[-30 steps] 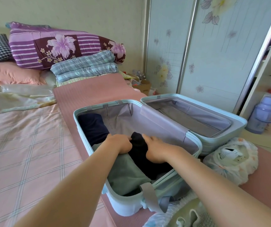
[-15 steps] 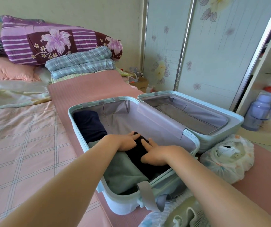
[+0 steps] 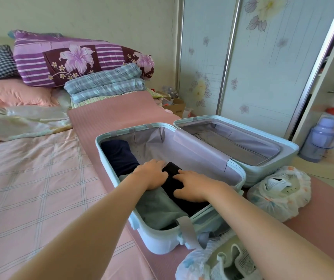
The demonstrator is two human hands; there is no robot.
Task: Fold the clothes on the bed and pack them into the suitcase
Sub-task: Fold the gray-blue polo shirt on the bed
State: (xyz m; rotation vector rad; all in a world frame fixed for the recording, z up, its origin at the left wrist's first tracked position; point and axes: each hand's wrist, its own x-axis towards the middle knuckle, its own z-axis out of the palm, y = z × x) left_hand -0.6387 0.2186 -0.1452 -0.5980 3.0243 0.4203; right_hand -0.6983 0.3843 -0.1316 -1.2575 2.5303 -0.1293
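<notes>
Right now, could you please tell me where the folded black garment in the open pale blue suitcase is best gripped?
Probably at its far short end, coming from above. The folded black garment lies flat as a narrow strip, the walls of the pale blue suitcase bar the sides, and bare grey lining lies beyond that end.

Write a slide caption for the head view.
Left hand and right hand press a folded black garment flat inside the open suitcase.
</notes>
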